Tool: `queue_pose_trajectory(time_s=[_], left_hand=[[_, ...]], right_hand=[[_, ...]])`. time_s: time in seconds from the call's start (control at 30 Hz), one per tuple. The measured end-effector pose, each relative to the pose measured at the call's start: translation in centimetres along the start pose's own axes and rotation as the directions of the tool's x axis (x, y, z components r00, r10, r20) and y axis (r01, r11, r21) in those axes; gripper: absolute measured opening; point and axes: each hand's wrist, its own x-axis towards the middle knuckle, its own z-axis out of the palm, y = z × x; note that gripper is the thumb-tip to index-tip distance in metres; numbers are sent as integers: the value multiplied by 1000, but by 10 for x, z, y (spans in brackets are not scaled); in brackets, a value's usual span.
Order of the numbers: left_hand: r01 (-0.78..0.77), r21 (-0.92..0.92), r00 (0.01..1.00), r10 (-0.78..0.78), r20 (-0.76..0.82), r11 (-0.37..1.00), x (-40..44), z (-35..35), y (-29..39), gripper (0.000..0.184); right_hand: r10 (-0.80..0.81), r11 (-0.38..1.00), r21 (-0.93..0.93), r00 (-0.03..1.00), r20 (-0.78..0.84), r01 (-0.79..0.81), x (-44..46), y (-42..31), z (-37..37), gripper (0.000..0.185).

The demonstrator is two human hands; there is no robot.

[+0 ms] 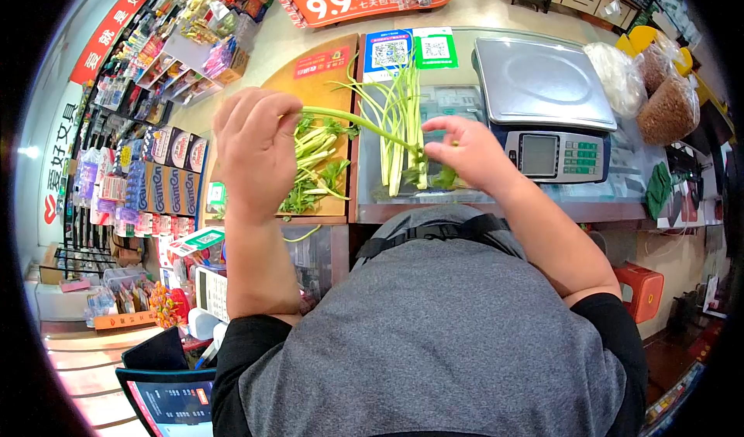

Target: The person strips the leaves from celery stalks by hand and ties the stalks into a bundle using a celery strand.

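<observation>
A single green stalk (353,118) stretches between my two hands above the counter. My left hand (260,146) is closed round its left end, fingers pinched together. At the stalk's leafy right end is my right hand (465,152), its thumb and fingers curled close to the leaves; whether they grip it is hard to make out. Under and beside the stalk, a bundle of long pale-green stalks (395,139) lies on the glass counter (465,197). Leafy green pieces (318,154) are heaped on the wooden surface (271,73) by my left hand.
A scale (542,88) with a keypad stands right of the stalks. Beyond it are a white plastic bag (616,77) and a bag of brown grains (668,111). Two QR code cards (411,51) lie at the counter's back. A monitor (167,406) is at the lower left.
</observation>
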Motion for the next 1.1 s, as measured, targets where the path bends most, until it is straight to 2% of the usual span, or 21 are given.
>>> queue_pose_trajectory(time_s=[0.1, 0.17, 0.23, 0.27, 0.33, 0.43, 0.53, 0.63, 0.73, 0.77, 0.87, 0.93, 0.97, 1.03, 1.07, 1.1], left_hand=[[-20, -18, 1000, 20, 12, 1000, -1, 9, 1, 10], [22, -45, 999, -20, 49, 999, 0, 10, 8, 10], [60, -53, 994, -55, 97, 997, -2, 9, 4, 16], [140, -102, 987, -131, 92, 985, -6, 10, 2, 16], [296, -197, 955, -284, 89, 934, -12, 11, 0, 16], [458, -334, 889, -417, 189, 824, -14, 11, 2, 17], [598, -433, 802, -515, 304, 675, -11, 12, 10, 17], [624, -561, 776, -517, 362, 543, -10, 17, 16, 19], [661, -736, 684, -520, 512, 144, -17, 29, 18, 18], [583, -799, 757, -454, 470, 146, -20, 42, 19, 13], [653, -747, 643, -430, 634, -126, -27, 64, 31, 12], [687, -724, 627, -457, 632, -59, -30, 72, 31, 14], [689, -724, 635, -479, 606, -3, -30, 77, 30, 15], [709, -699, 630, -526, 571, 90, -26, 78, 30, 14], [716, -671, 651, -531, 542, 192, -25, 77, 30, 13], [715, -635, 674, -531, 513, 294, -24, 77, 31, 13]], right_hand=[[-104, 992, -55, 986, 131, 112, 5, -18, 13, 26], [-176, 979, -75, 970, 166, 190, 10, -21, 21, 19], [-88, 994, -41, 980, 178, 97, 13, -23, 21, 19], [-44, 998, -26, 981, 189, 50, 15, -24, 21, 19], [-77, 997, -18, 985, 155, 81, 16, -26, 21, 19], [-105, 994, 52, 987, 119, 99, 13, -33, 21, 21], [-177, 981, 88, 982, 70, 171, 14, -42, 22, 20], [-220, 970, 122, 973, 65, 211, 15, -43, 25, 19], [-143, 953, 286, 979, 145, 97, 17, -41, 30, 17], [-142, 948, 305, 977, 161, 88, 17, -40, 31, 16], [-123, 939, 340, 974, 192, 52, 14, -36, 35, 16], [-89, 943, 331, 977, 192, 21, 12, -33, 37, 16], [-69, 967, 253, 982, 178, 22, 11, -32, 33, 16], [-191, 979, 64, 979, -64, 195, 7, -30, 26, 16], [-267, 964, -45, 948, -172, 264, 5, -31, 22, 16], [-271, 962, -39, 942, -199, 269, -4, -44, 12, 16]])
